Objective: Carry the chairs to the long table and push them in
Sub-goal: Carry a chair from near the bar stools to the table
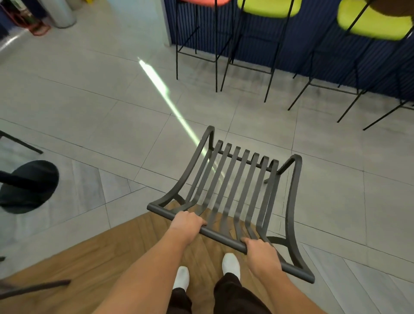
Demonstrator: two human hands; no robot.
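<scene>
Carrying step: left hand (pixel 187 220) and right hand (pixel 261 248) have fingers wrapped around the chair (pixel 235 177) top rail; next, find the table, not visible, perhaps past 12 o'clock.

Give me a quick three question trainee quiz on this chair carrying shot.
1. True or false: both hands grip the top rail of the black slatted chair.
2. Which seat colour appears on two of the bar stools: A red, B yellow-green, C blue?
3. Fill in: the person's feet stand on the ___ floor.

Key: 1 true: left hand, right hand. 2 B: yellow-green stools, red stool. 3 wooden floor.
</scene>
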